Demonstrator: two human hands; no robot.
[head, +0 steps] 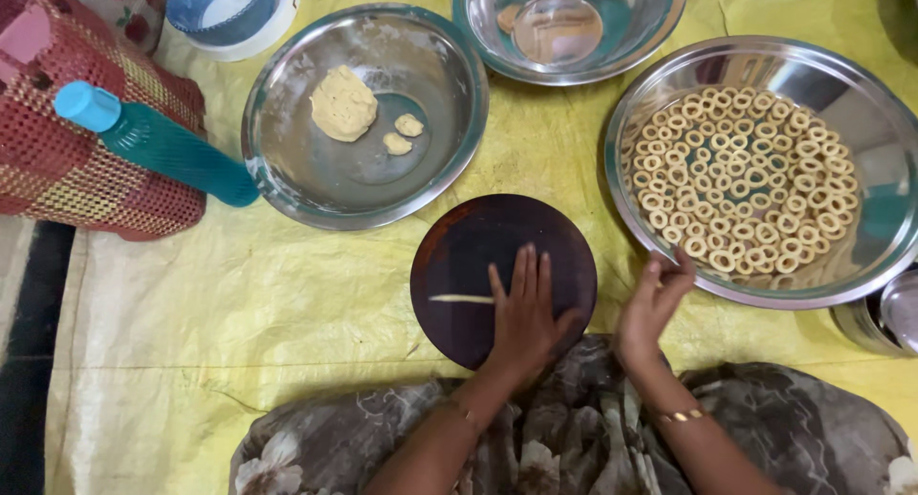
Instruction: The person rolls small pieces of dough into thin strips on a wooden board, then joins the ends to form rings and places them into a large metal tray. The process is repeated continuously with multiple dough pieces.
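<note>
My left hand [524, 313] lies flat, fingers together, on a round dark wooden board [459, 256], pressing on a thin strip of dough [459, 299] that sticks out to the left of the fingers. My right hand [652, 304] hovers with loosely curled fingers at the near rim of a large steel plate [865, 122] filled with several small dough rings [736, 179]; whether it holds a ring I cannot tell. A lump of dough [343, 103] and two small bits sit in a steel plate [287, 160] beyond the board.
A teal plastic bottle [158, 141] leans on a red woven basket [57, 122] at left. An empty steel bowl [569, 26] and a white-and-blue lidded tub [234, 12] stand at the back. A steel container [885, 313] sits far right. Yellow sheet [239, 304] covers the floor.
</note>
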